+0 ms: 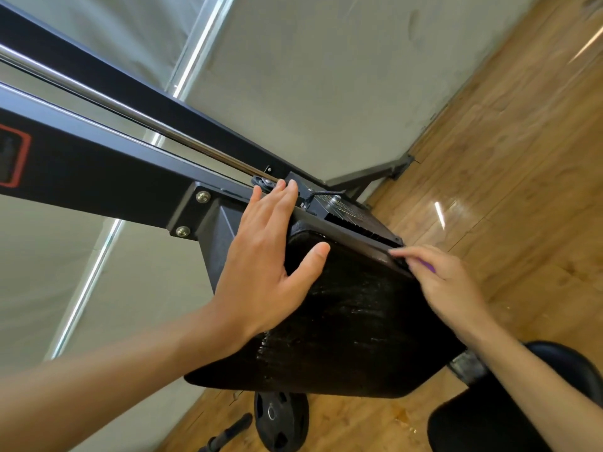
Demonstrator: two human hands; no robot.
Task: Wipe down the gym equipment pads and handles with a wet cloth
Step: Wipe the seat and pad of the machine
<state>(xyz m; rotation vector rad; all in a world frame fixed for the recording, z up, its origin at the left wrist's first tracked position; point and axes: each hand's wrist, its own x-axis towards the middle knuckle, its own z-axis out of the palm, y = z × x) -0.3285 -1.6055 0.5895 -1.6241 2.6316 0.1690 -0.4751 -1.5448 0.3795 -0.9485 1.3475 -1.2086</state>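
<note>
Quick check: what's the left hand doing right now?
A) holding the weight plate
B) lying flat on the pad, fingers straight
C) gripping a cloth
B: the left hand lies flat against the top corner of the black pad, fingers straight, holding nothing.

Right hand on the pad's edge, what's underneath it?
A sliver of purple cloth shows under the right hand at the edge of the black pad. The hand covers the rest of it, so its size and shape stay hidden.
</note>
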